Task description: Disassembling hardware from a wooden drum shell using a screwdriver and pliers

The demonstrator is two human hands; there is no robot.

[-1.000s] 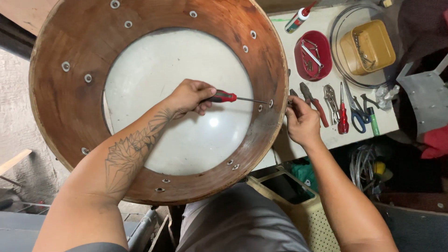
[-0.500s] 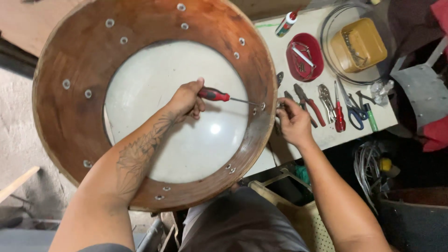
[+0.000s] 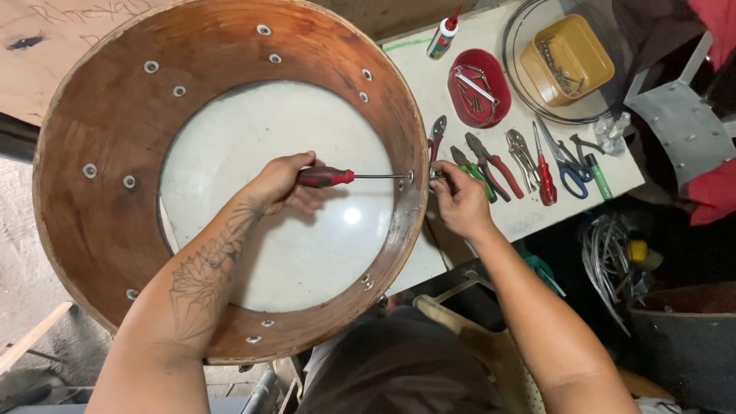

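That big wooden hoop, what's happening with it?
A person holds a red-handled screwdriver in the left hand, inside the round wooden drum shell, its tip at a fitting in the wall. The right hand steadies a metal part on the outside. Pliers and scissors lie on the table beside it.

Screwdriver (image 3: 337, 178): red-black handle, lying level, tip at shell's inner wall.
Drum shell (image 3: 100, 222): round, brown wood, open side up, white head below.
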